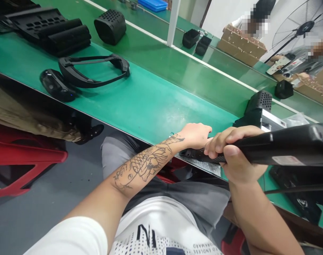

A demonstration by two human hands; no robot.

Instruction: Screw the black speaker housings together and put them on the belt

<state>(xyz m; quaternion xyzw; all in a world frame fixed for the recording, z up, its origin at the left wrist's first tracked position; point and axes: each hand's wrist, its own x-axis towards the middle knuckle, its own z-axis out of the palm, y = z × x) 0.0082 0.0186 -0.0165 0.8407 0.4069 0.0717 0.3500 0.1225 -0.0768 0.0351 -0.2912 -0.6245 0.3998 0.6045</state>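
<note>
My right hand [238, 152] is wrapped round a long black electric screwdriver [278, 143] with a white label on its side and a metal ring at its rear end. The tool's front end points left, close to my left hand [198, 135]. My left hand is curled at the front edge of the green table, just above a black plastic part [195, 154]. Its fingertips are partly hidden, so what they grip cannot be made out. Clear plastic wrap [213, 168] shows under the black part.
Left along the green table [148, 102] lie a black headband frame [94, 83], a dark rounded device [56, 85] and black perforated housings [110, 26]. A black speaker-like box [260, 101] stands at right. Beyond the white-edged divider are cartons [242, 44] and a fan [306, 27]. Red stools [26, 156] stand below.
</note>
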